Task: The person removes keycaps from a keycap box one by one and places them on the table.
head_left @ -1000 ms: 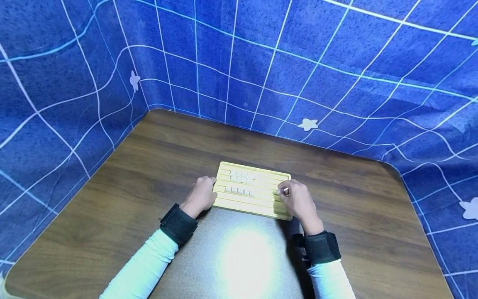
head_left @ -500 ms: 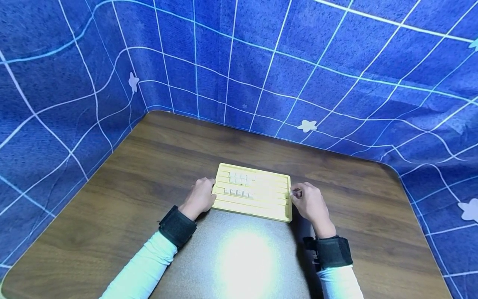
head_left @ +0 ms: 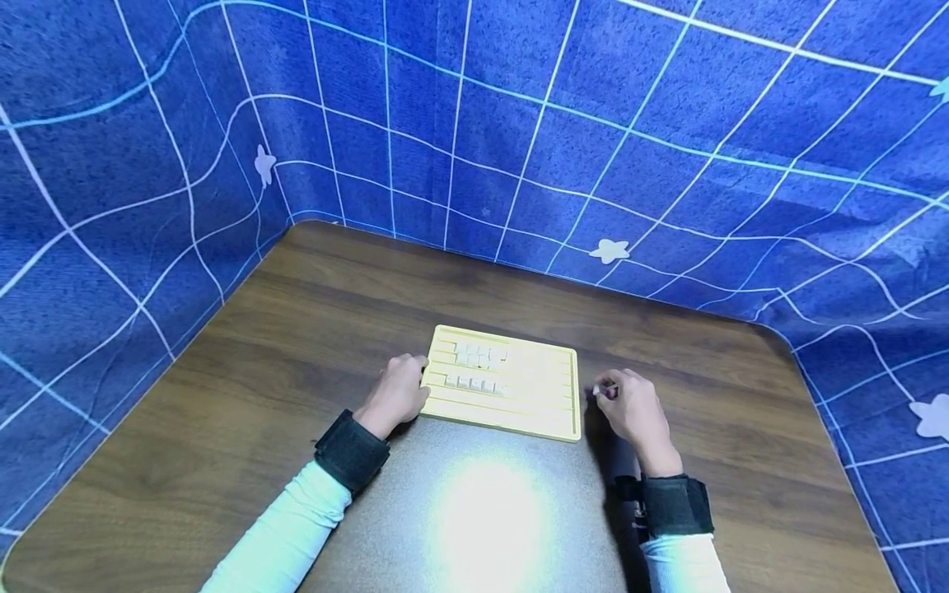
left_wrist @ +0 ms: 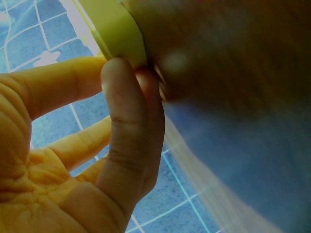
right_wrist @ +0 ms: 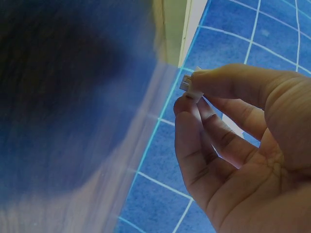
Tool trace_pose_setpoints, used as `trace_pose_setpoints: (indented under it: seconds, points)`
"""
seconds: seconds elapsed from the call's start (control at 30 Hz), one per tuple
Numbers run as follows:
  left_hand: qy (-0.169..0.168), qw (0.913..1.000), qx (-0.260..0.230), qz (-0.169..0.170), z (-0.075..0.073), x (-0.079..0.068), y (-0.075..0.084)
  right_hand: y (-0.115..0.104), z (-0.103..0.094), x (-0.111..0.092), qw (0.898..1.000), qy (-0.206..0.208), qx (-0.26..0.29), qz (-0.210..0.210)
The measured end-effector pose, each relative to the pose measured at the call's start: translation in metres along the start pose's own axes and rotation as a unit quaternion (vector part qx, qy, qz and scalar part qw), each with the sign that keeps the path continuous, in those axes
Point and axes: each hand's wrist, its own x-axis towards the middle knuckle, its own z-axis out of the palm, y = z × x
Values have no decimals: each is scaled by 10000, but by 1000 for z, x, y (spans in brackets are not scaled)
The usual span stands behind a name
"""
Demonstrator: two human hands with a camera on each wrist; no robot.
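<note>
A yellow tray (head_left: 504, 416) with long ridged rows lies on the table, several small white keycaps (head_left: 476, 384) lined up in its left part. My left hand (head_left: 396, 391) grips the tray's left edge; in the left wrist view the thumb and fingers (left_wrist: 124, 107) pinch its corner. Off the tray's right side, my right hand (head_left: 630, 408) is held just above the table. Between its thumb and fingertips it pinches one small white keycap (right_wrist: 194, 90), partly hidden by the fingers. The markings on the keycaps are too small to read.
The brown wooden table (head_left: 356, 288) extends around the tray on all sides. Blue cloth (head_left: 519, 123) with a white grid and stars hangs along its back and sides. A bright glare (head_left: 489, 519) lies on the table's near part.
My right hand has moved right, from over the tray's right end to beside it, with the keycap pinched in its fingers. My left hand stays on the tray's left edge.
</note>
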Motion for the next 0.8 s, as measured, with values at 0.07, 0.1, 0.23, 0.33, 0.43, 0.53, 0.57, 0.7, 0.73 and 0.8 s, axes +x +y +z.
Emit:
trace_pose_setpoints:
  seconds: [0.07,0.1,0.23,0.33,0.43,0.53,0.57,0.7,0.73,0.8]
  points:
    - [-10,10000,8,30,0,0,-1,3,0,-1,10000,-40,-51,0]
    - [-23,10000,21,40,1,0,-1,4,1,-2,9999,-68,-79,0]
    - [-140,9999,3,27,0,-1,-2,7,2,-3,9996,-216,-144,78]
    - [-215,9998,-45,-21,-1,-2,-2,7,3,-4,9992,-325,-166,173]
    - [-223,9997,-76,-50,-1,-2,-2,7,3,-4,9985,-455,-174,254]
    - [-189,9998,-102,-47,-1,-2,-1,6,3,-4,9979,-546,-183,288]
    - [-154,9998,-105,-30,-1,-2,-1,5,3,-5,9977,-577,-191,301]
    - [-65,10000,-67,22,-1,-1,-1,5,2,-4,9970,-645,-267,338]
    - [-54,10000,-58,37,-1,-1,-1,6,2,-4,9968,-666,-289,347]
    - [-53,10000,-41,50,0,0,-2,6,1,-4,9963,-704,-329,375]
